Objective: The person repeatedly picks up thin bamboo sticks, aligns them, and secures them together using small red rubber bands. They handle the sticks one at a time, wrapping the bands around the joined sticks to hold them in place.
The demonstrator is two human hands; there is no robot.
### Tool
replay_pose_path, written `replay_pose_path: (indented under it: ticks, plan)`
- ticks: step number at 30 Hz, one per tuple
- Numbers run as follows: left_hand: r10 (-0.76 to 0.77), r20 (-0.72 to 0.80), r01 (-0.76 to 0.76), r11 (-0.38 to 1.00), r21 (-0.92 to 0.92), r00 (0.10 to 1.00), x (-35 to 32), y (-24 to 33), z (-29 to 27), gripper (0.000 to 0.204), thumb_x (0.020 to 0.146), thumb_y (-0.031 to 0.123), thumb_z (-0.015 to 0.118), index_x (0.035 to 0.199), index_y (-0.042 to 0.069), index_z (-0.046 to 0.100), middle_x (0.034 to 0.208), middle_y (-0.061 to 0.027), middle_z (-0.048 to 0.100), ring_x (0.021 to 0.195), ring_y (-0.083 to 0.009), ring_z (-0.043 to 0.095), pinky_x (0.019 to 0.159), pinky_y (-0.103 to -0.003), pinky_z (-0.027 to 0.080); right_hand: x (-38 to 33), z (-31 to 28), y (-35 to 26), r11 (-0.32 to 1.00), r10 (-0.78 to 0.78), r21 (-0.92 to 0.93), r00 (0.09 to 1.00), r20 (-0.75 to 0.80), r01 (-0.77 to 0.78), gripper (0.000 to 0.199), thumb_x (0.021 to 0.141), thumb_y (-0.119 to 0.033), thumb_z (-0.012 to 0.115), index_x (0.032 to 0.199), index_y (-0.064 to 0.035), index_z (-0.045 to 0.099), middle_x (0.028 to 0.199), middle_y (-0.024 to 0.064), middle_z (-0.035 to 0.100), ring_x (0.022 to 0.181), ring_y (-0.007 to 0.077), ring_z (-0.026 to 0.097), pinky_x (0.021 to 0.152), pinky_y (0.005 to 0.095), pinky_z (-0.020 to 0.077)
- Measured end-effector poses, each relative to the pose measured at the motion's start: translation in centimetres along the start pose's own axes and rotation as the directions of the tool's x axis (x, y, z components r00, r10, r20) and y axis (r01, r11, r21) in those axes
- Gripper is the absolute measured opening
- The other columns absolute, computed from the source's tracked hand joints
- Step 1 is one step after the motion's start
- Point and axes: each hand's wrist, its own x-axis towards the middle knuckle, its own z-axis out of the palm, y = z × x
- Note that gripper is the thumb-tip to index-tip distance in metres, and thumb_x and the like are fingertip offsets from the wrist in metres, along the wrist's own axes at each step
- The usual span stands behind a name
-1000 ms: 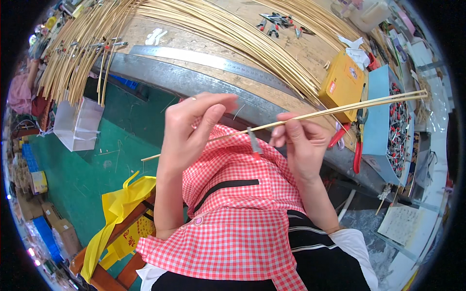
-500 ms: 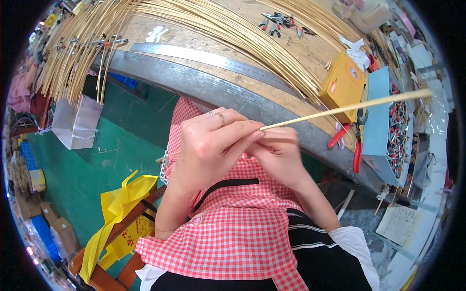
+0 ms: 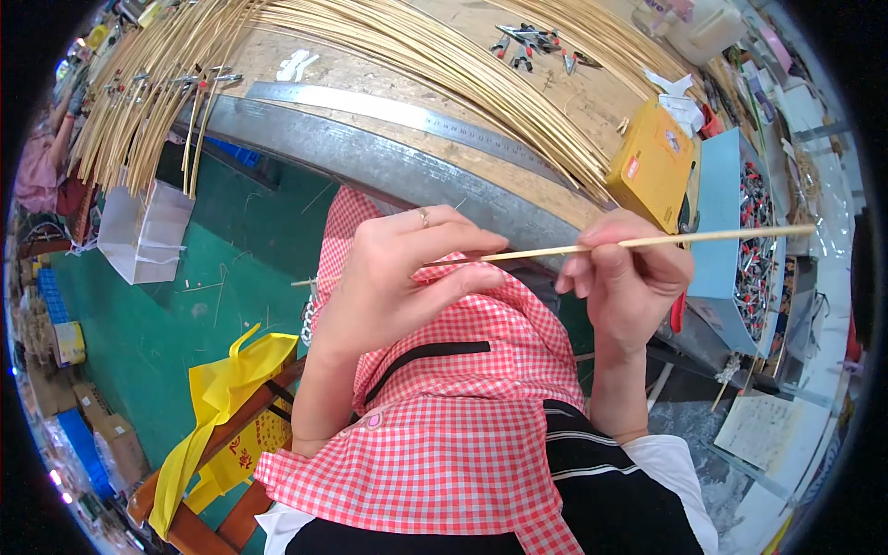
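So the right hand (image 3: pixel 640 270) has a proper pinch going: thumb and index finger closed on a thin pale stick (image 3: pixel 536 252), the other fingers curled in underneath. Can't tell whether it's one stick or a couple lined up. It sits in front of the workbench (image 3: pixel 361 153), above the checked apron (image 3: pixel 453 453), running nearly level, with the right end sticking out past the hand in front of the blue box.

The left hand (image 3: pixel 384 277) is looser. Thumb and index are well apart, with the stick passing through the gap and its far end poking out beyond the wrist side. Honestly can't tell if any left finger is touching it.

Containers: the light blue box (image 3: pixel 720 190) on the right is open and loaded with little metal clips (image 3: pixel 758 254) with red and black tips, a big jumbled pile. Just beside it there's a yellow box (image 3: pixel 650 171), top closed, so no clue what's inside. Over on the left, a white box (image 3: pixel 141 242) is below the hanging ends of a big bunch of sticks (image 3: pixel 153 111); can't make out its contents. Translucent jug (image 3: pixel 710 37) up top right too.
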Motion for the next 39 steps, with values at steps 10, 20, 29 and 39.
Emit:
replay_pose_path:
  ticks: [10, 20, 29, 39]
  plan:
    - [-0.222, 0.068, 0.233, 0.937, -0.259, 0.973, -0.7, -0.6, -1.8, 0.01, 0.082, 0.006, 0.066, 0.083, -0.002, 0.07, 0.062, -0.0073, 0.06, 0.052, -0.0099, 0.052, 0.047, -0.025, 0.038, 5.3, -0.2, -0.3, 0.951, 0.135, -0.305, 0.819, 0.558, 0.051, 0.012, 0.076, -0.004, 0.069, 0.086, 0.0014, 0.069, 0.078, 0.0105, 0.069, 0.068, 0.0213, 0.066, 0.061, 0.0278, 0.0502]
    - [-0.132, -0.099, 0.115, 0.98, -0.163, 0.986, -0.5, -1.0, -2.6, 0.009, 0.081, 0.005, 0.067, 0.079, -0.003, 0.069, 0.058, -0.0048, 0.058, 0.048, -0.0068, 0.049, 0.043, -0.022, 0.035, 21.2, -12.4, 12.6, 0.036, 0.193, -0.792, 0.773, 0.604, 0.61, 0.039, 0.076, 0.005, 0.05, 0.113, -0.0011, 0.061, 0.112, 0.0176, 0.059, 0.11, 0.0353, 0.052, 0.093, 0.0408, 0.0422]
    - [-0.126, -0.164, 0.105, 0.986, -0.131, 0.978, -0.6, -1.3, -2.6, 0.005, 0.08, 0.002, 0.066, 0.08, -0.002, 0.069, 0.056, -0.0046, 0.056, 0.048, -0.0074, 0.048, 0.043, -0.023, 0.033, 17.8, -8.2, 9.4, 0.042, 0.069, -0.828, 0.825, 0.561, 0.559, 0.025, 0.079, -0.001, 0.053, 0.103, 0.0018, 0.061, 0.094, 0.017, 0.061, 0.081, 0.0301, 0.06, 0.073, 0.0376, 0.0485]
    - [-0.09, -0.166, 0.094, 0.995, 0.018, 0.982, -0.3, -0.9, -0.6, 0.006, 0.078, -0.004, 0.062, 0.078, -0.005, 0.068, 0.057, -0.0062, 0.057, 0.049, -0.0085, 0.051, 0.046, -0.022, 0.035, -0.4, 0.1, 3.1, 0.916, 0.326, -0.287, 0.936, 0.132, -0.279, 0.023, 0.085, 0.003, 0.056, 0.107, 0.0062, 0.06, 0.084, 0.0113, 0.061, 0.065, 0.0134, 0.06, 0.058, 0.0236, 0.0491]
